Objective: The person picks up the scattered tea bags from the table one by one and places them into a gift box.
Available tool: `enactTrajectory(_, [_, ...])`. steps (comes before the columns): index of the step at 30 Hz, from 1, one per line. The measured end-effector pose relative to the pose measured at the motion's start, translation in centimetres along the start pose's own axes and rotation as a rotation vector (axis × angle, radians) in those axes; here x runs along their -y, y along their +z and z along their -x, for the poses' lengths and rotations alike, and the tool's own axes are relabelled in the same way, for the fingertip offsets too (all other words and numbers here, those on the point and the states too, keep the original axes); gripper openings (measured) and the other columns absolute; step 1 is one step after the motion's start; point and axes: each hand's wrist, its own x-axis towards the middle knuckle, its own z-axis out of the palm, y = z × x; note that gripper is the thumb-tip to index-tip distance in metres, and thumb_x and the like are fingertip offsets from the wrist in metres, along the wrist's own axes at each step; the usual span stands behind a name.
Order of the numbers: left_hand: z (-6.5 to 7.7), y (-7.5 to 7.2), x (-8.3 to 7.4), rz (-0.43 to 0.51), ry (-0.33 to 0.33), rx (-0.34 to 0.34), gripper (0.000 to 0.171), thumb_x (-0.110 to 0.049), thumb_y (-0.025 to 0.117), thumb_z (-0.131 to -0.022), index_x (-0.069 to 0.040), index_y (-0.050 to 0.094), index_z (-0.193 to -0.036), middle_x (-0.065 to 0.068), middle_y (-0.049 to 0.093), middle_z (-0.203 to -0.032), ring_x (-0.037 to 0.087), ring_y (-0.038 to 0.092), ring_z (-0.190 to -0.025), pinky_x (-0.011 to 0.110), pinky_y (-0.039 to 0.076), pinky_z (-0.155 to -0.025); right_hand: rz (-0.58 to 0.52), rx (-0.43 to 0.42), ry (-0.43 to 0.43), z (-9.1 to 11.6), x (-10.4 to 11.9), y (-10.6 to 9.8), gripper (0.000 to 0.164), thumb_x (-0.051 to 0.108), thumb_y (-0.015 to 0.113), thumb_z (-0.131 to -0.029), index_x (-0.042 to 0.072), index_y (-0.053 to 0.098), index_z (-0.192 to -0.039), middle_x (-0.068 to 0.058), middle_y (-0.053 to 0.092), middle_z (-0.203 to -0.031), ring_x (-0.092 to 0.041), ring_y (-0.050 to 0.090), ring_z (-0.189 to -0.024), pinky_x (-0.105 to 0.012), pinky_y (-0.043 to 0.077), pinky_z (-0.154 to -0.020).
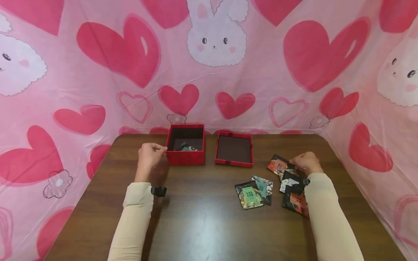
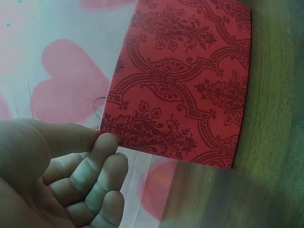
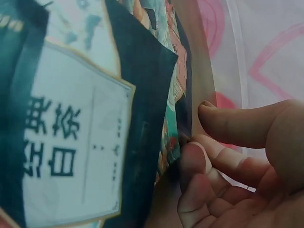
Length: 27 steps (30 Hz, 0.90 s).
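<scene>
At the back left stands an uncovered red box (image 1: pixel 186 158) with dark damask patterning, its side wall (image 2: pixel 180 80) filling much of the left wrist view. My left hand (image 1: pixel 149 159) pinches a top corner of it between thumb and forefinger. Inside lies a dark tea sachet (image 1: pixel 189 148) with green and white print. On the right, my right hand (image 1: pixel 307 162) touches the edge of a sachet in an overlapping group, thumb apart from the fingertips. That group includes an orange-labelled sachet (image 1: pixel 279 165), a white-labelled sachet (image 3: pixel 71 133) and a red-labelled sachet (image 1: pixel 297 201).
A shallow red lid (image 1: pixel 234 149) lies inner side up, right of the box. Nearer the middle, a green-labelled sachet (image 1: pixel 249 195) overlaps a teal-labelled sachet (image 1: pixel 266 186). The brown wooden table (image 1: pixel 199 224) meets a pink heart-printed cloth (image 1: pixel 202 87) at the back and sides.
</scene>
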Motion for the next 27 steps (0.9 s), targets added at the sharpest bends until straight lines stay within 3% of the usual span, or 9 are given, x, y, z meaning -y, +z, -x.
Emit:
enactTrajectory(3, [-0.1, 0.0, -0.1, 0.009, 0.007, 0.002, 0.025, -0.024, 0.069, -0.096, -0.002, 0.079, -0.093, 0.012, 0.075, -0.080, 0.029, 0.064, -0.083, 0.036, 0.045, -0.065, 0.038, -0.025, 0.011, 0.1, 0.2, 0.0, 0.029, 0.020, 0.073, -0.088, -0.007, 0.074, -0.099, -0.004, 0.064, -0.070, -0.026, 0.054, -0.079, -0.041, 0.042, -0.070])
enactTrajectory(9, [-0.3, 0.0, -0.3, 0.016, -0.001, -0.001, 0.027, -0.027, 0.070, -0.096, -0.002, 0.079, -0.093, 0.014, 0.075, -0.083, 0.027, 0.065, -0.081, 0.036, 0.046, -0.065, 0.145, -0.043, 0.010, 0.0, 0.6, 0.2, 0.029, 0.027, 0.076, -0.088, -0.002, 0.076, -0.088, -0.021, 0.066, -0.098, -0.042, 0.050, -0.099, -0.054, 0.044, -0.083])
enactTrajectory(14, [-0.1, 0.1, -0.4, 0.034, 0.009, 0.014, 0.025, -0.023, 0.069, -0.096, 0.000, 0.078, -0.096, 0.016, 0.075, -0.085, 0.033, 0.071, -0.082, 0.035, 0.048, -0.065, 0.286, -0.109, -0.074, 0.2, 0.8, 0.7, 0.028, 0.025, 0.075, -0.087, 0.000, 0.076, -0.075, -0.023, 0.068, -0.085, -0.051, 0.054, -0.094, -0.057, 0.045, -0.086])
enactTrajectory(16, [0.0, 0.1, -0.3, 0.036, 0.012, 0.015, 0.024, -0.022, 0.069, -0.096, 0.000, 0.078, -0.096, 0.014, 0.075, -0.083, 0.032, 0.072, -0.081, 0.034, 0.048, -0.065, 0.335, -0.124, -0.096, 0.3, 0.9, 0.8, 0.028, 0.025, 0.075, -0.087, -0.001, 0.077, -0.077, -0.028, 0.068, -0.087, -0.055, 0.055, -0.094, -0.058, 0.045, -0.087])
enactTrajectory(21, [0.1, 0.2, -0.2, 0.046, 0.036, 0.009, 0.023, -0.020, 0.068, -0.096, 0.001, 0.078, -0.095, 0.012, 0.075, -0.079, 0.033, 0.073, -0.079, 0.037, 0.051, -0.068, 0.410, -0.097, -0.099, 0.5, 1.1, 0.9, 0.035, 0.024, 0.073, -0.088, -0.011, 0.074, -0.089, -0.043, 0.058, -0.112, -0.062, 0.051, -0.105, -0.061, 0.044, -0.092])
enactTrajectory(27, [0.3, 0.2, 0.1, 0.018, 0.019, 0.007, 0.024, -0.022, 0.069, -0.096, 0.000, 0.079, -0.093, 0.010, 0.074, -0.078, 0.031, 0.068, -0.082, 0.038, 0.049, -0.070, 0.434, -0.058, -0.071, 0.4, 0.9, 0.9, 0.039, 0.024, 0.066, -0.093, -0.013, 0.072, -0.097, -0.046, 0.052, -0.121, -0.062, 0.048, -0.112, -0.062, 0.043, -0.095])
